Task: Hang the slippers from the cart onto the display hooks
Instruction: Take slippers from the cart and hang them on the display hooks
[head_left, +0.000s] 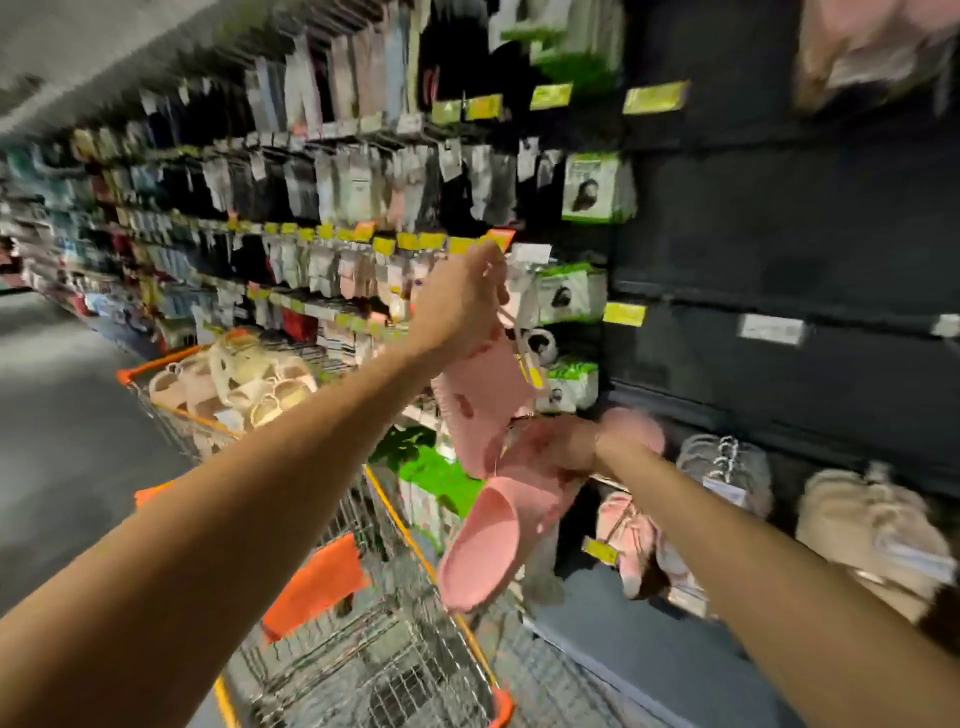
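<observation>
Fingers (496, 270) of the left hand (467, 296) pinch the hanger; pink slippers (485, 415) dangle lengthwise below. Right hand (576, 447) grips them, nearer the dark display wall (779, 234).

The whole view is smeared by motion blur. The rows of hanging sock packets (363, 176) on the left wall are streaks of colour, and print on the yellow price tags (655, 97) cannot be read. The left hand (470, 296) hides whatever hanger or loop carries the pair of pink foam slippers (485, 467); its fingertips dissolve into blur. The right hand (576, 447) is half buried behind the slippers, so its grip cannot be told. Both arms are cut off by the bottom edge. The silver wire cart (363, 649) with orange trim runs off the bottom edge. Fluffy beige slippers (872, 525) at right are soft shapes only
</observation>
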